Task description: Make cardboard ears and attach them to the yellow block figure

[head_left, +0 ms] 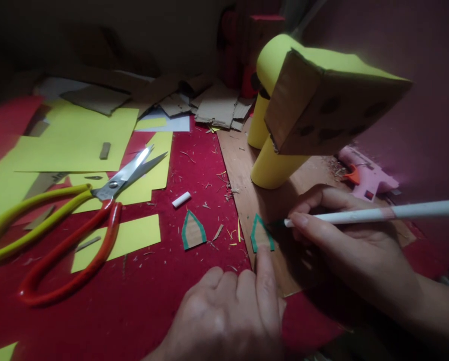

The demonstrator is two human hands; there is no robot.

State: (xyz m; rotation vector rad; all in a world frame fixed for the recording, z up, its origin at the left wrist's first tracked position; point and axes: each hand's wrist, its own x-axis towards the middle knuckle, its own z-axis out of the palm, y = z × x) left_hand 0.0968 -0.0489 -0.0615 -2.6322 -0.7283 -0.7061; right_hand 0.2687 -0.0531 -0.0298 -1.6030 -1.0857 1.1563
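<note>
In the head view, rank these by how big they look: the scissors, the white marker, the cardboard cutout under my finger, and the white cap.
1. scissors
2. white marker, held in the right hand
3. cardboard cutout, pinned by the left hand
4. white cap
All lie at similar nearness, so the order looks safe.

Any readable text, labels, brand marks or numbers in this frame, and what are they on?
None can be read.
The white marker in the right hand shows no lettering.
The pink glue gun has a small dark patch, too blurred to read.
The scissors, the yellow paper and the green-edged cardboard piece under the left hand fingertip carry no print.
</note>
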